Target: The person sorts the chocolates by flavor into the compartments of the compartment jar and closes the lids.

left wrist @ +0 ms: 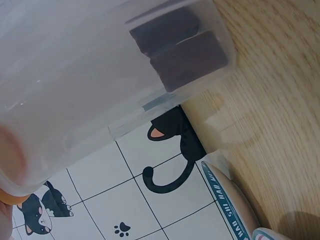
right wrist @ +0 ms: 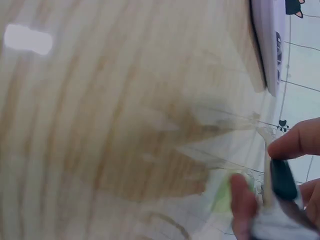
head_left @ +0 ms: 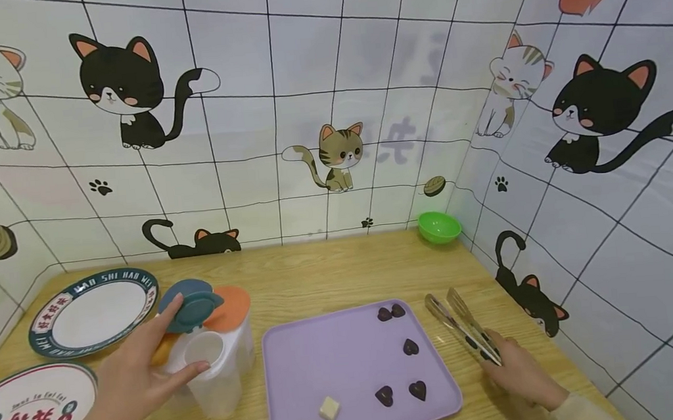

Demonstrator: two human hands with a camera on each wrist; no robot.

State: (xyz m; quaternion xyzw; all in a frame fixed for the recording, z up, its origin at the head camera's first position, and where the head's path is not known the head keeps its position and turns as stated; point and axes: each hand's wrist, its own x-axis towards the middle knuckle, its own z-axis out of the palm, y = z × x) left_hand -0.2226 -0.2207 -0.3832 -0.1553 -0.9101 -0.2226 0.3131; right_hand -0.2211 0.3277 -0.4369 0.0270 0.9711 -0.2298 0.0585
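My left hand (head_left: 133,377) holds a clear plastic container (head_left: 220,394) with several compartments, thumb at the front rim and a finger by the raised teal lid (head_left: 196,311). Blue and orange lids (head_left: 231,307) cover compartments behind. Dark brown pieces (left wrist: 190,60) show through its wall at the bottom in the left wrist view. My right hand (head_left: 521,367) grips metal tongs (head_left: 449,320) with black grips, their tips apart and pointing away from me. Between the hands lies a lavender tray (head_left: 329,349) bearing several dark heart-shaped pieces (head_left: 410,347) and two pale cubes (head_left: 329,409).
Two patterned plates, one green-rimmed (head_left: 104,314) and one with red lettering (head_left: 32,418), lie at the left. A small green bowl (head_left: 439,227) stands at the far right corner. Cat-printed sheeting (head_left: 247,125) rises behind the wooden table (head_left: 317,267) and along both sides.
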